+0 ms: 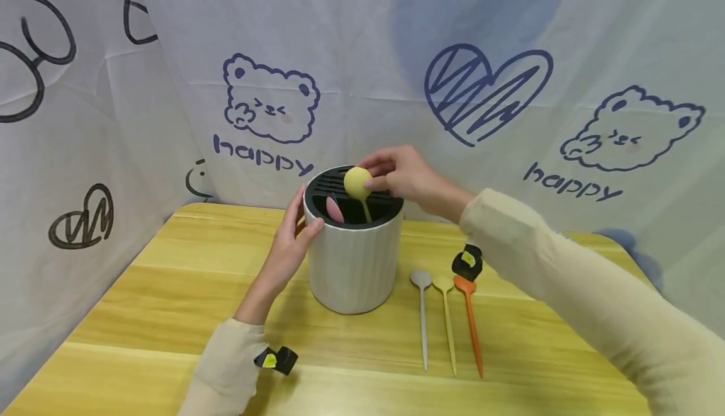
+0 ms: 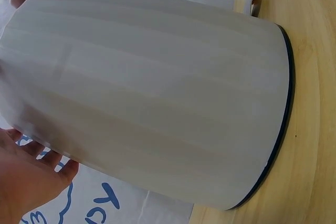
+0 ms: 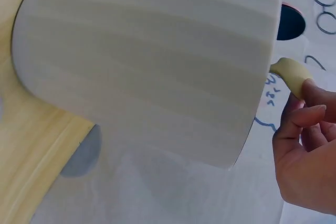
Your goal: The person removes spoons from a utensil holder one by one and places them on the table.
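My right hand (image 1: pixel 404 177) pinches a yellow spoon (image 1: pixel 358 183) by its bowl, above a white ribbed utensil holder (image 1: pixel 354 265). The spoon's handle points down into the wide opening of the holder's black lid (image 1: pixel 325 184); its lower end is hidden inside. A pink spoon (image 1: pixel 335 209) stands in the same opening, with a dark blue spoon (image 3: pixel 291 23) beside it. My left hand (image 1: pixel 289 246) rests against the holder's left side, thumb at the front rim. In the left wrist view its fingers (image 2: pixel 50 158) lie along the ribbed wall.
Right of the holder, a grey spoon (image 1: pixel 422 315), a pale yellow spoon (image 1: pixel 447 321) and an orange spoon (image 1: pixel 471 321) lie side by side on the wooden table (image 1: pixel 170 290). Behind the table hangs a white cloth (image 1: pixel 362 38) with bear and heart drawings.
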Demonstrator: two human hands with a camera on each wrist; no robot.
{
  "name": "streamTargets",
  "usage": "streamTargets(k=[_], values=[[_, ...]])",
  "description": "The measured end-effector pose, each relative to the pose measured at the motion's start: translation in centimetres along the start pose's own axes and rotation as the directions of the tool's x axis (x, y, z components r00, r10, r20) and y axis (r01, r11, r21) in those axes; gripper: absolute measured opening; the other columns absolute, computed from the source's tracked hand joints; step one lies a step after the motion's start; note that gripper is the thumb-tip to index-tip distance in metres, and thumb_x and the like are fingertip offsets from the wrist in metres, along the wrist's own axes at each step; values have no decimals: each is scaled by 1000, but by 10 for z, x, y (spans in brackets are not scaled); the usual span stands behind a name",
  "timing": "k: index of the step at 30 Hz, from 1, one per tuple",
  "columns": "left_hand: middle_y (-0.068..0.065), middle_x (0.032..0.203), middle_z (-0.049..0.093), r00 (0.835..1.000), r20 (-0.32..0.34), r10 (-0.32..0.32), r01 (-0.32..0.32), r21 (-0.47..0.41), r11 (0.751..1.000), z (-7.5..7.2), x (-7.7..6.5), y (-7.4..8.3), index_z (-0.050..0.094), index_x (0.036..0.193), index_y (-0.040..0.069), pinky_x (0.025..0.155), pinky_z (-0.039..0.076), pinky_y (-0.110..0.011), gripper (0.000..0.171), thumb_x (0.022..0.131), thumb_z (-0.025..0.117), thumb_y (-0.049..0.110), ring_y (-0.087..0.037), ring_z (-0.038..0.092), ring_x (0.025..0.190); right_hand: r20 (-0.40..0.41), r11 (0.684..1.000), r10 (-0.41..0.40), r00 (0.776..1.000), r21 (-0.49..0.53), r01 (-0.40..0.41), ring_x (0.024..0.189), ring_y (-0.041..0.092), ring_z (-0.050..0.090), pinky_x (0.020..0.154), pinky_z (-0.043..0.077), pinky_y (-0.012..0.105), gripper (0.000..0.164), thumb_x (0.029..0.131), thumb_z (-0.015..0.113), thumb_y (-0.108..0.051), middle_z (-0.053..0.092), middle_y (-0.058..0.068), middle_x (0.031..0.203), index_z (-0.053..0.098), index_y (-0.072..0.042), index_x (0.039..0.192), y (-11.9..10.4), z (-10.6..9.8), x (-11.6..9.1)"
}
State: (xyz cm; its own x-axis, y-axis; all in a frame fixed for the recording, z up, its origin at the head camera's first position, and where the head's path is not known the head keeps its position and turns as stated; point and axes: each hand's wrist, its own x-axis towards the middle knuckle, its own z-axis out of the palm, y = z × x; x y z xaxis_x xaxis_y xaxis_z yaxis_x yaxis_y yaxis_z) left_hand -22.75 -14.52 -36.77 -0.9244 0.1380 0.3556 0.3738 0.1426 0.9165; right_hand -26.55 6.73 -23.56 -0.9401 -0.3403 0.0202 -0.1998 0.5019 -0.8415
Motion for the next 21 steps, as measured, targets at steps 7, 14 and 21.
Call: streamTargets(k=[7, 14, 21], values=[[-5, 160, 14, 1000, -6, 7, -7, 9, 1000, 1, 0, -1, 13, 156, 15, 114, 20, -49, 72, 96, 49, 30, -26, 18, 144, -36, 995, -18, 999, 99, 22, 85, 19, 54, 62, 43, 23, 31, 91, 65, -4, 66, 12, 108, 64, -2, 121, 0, -10, -7], [-4, 160, 15, 1000, -5, 8, -8, 10, 1000, 0, 2, -1, 13, 156, 15, 114, 20, -49, 72, 96, 49, 31, -25, 19, 144, -78, 984, -74, 994, 159, 85, 80, 23, 52, 58, 40, 22, 30, 90, 65, -1, 66, 12, 103, 64, 0, 120, -6, -18, -8], [-4, 160, 15, 1000, -4, 9, -9, 6, 1000, 0, 1, -2, 14, 156, 15, 114, 21, -49, 71, 96, 49, 30, -25, 19, 144, -119, 972, -109, 987, 193, 130, 74, 18, 50, 57, 40, 22, 30, 90, 64, 0, 66, 13, 102, 64, 0, 120, -13, -24, -11]])
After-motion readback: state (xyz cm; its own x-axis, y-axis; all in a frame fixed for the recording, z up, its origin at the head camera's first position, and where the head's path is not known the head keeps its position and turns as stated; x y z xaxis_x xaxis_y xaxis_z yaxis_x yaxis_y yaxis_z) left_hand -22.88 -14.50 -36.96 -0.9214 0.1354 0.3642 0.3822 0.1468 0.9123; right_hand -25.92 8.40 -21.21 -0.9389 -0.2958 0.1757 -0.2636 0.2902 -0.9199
